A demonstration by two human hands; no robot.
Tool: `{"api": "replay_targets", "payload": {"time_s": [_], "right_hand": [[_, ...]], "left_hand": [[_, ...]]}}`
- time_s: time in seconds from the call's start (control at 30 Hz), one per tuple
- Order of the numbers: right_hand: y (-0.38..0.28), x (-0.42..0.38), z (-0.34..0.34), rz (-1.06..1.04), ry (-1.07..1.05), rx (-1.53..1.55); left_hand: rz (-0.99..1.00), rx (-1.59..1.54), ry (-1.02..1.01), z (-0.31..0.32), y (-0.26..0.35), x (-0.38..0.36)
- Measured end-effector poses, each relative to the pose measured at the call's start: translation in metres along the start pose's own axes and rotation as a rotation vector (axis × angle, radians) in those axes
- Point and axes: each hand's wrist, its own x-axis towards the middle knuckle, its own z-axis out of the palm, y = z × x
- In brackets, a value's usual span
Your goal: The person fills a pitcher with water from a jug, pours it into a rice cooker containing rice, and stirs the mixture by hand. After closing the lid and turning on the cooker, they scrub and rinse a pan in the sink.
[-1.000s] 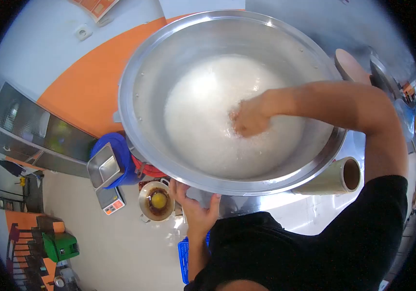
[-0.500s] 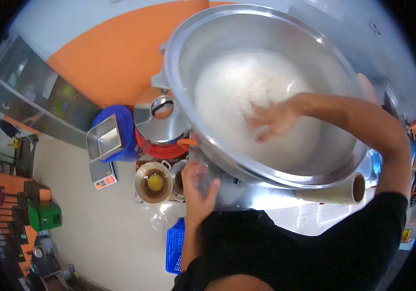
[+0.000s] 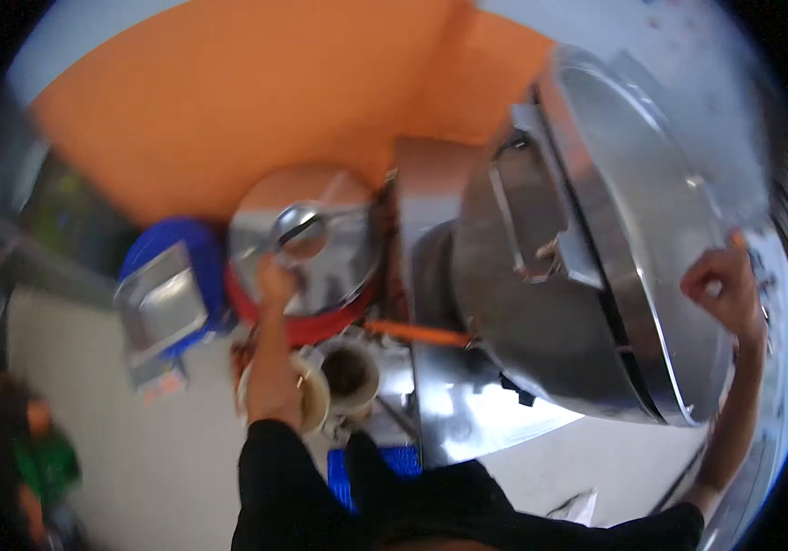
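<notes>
My left hand [image 3: 278,280], smeared by motion, reaches over the front of a round steel lid [image 3: 343,262], just below its knob [image 3: 298,225]; I cannot tell whether its fingers hold anything. The lid sits on a red tub [image 3: 311,328]. Over on the right, my right hand [image 3: 726,286] is raised with curled fingers at the mouth of a large steel pot [image 3: 541,340]. The pot is tilted, its opening facing right, and its inside is mostly out of sight. A wire handle [image 3: 504,207] hangs on its near side.
A steel pan [image 3: 162,298] rests on a blue tub [image 3: 169,241] at left. Below the lid stand a pale pot [image 3: 313,395] and a second pot with dark contents [image 3: 350,372]. A blue basket [image 3: 398,461] lies by my body. An orange bar [image 3: 421,333] sticks out beside the steel table [image 3: 467,432].
My view has swung left. My right hand has come up out of the cloudy white contents of the large pot. My left hand has moved from near a clear object up to the lid.
</notes>
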Motion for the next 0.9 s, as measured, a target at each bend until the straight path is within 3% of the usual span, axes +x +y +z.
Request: {"api": "replay_targets", "payload": {"time_s": [0.03,0.07,0.1,0.13,0.17,0.2,0.23,0.27,0.33,0.37,0.43,0.5,0.53,0.57,0.6,0.67,0.7,0.77,0.8,0.87,0.9], "right_hand": [[0.002,-0.001,-0.006,0.23,-0.003,0.283],[-0.012,0.003,0.007,0.246,-0.07,0.378],[-0.023,0.01,0.026,0.259,-0.134,0.492],[-0.014,0.006,0.032,0.122,-0.322,-0.223],[0.007,-0.007,0.032,0.027,-0.36,-0.687],[-0.01,-0.004,0.014,0.206,-0.226,-0.375],[-0.024,0.005,-0.006,0.357,-0.08,-0.059],[-0.008,-0.001,-0.024,0.333,0.05,0.273],[0.011,0.004,-0.011,0.259,0.172,0.597],[0.013,0.003,-0.012,0.265,0.203,0.606],[0.011,0.004,-0.016,0.174,0.195,0.318],[0.018,0.001,-0.02,0.08,0.174,0.061],[0.022,0.002,-0.023,0.028,0.153,-0.066],[0.024,0.0,-0.036,0.065,0.198,0.423],[0.038,0.009,-0.026,0.056,0.205,0.448],[0.07,0.025,0.012,0.08,-0.166,0.89],[0.061,0.029,0.007,0.076,-0.169,0.909],[0.031,0.024,-0.008,0.061,-0.262,-0.702],[0.026,0.007,-0.022,0.053,-0.256,-0.675],[0.027,-0.017,-0.051,-0.268,0.366,0.853],[0.041,-0.017,-0.04,-0.276,0.369,0.874]], "left_hand": [[-0.07,0.142,-0.053,0.043,-0.041,0.012],[-0.003,0.137,-0.166,0.053,-0.056,0.025],[-0.18,0.051,-0.353,0.02,-0.002,0.044],[0.071,0.227,-0.166,0.06,-0.044,0.038],[0.18,0.266,-0.269,0.08,-0.065,0.04],[0.042,0.225,-0.391,0.068,-0.036,0.046],[0.059,0.207,-0.334,0.082,-0.046,0.044],[0.069,0.194,-0.271,0.095,-0.059,0.046],[-0.055,0.136,-0.409,0.089,-0.05,0.065],[-0.091,0.027,-0.414,0.105,-0.076,0.066],[-0.12,-0.081,-0.415,0.114,-0.085,0.075],[0.026,0.433,-0.489,0.075,-0.046,0.068],[0.029,0.457,-0.487,0.063,-0.035,0.064],[0.022,0.515,-0.475,0.049,-0.019,0.066],[0.019,0.575,-0.465,0.036,-0.009,0.07],[-0.014,0.637,-0.449,-0.003,0.022,0.078],[-0.071,0.653,-0.429,-0.016,0.036,0.077],[-0.054,0.686,-0.388,-0.046,0.033,0.084],[-0.039,0.691,-0.344,-0.063,0.032,0.084],[0.003,0.664,-0.283,-0.101,0.042,0.082],[-0.008,0.657,-0.288,-0.119,0.042,0.085]]}}
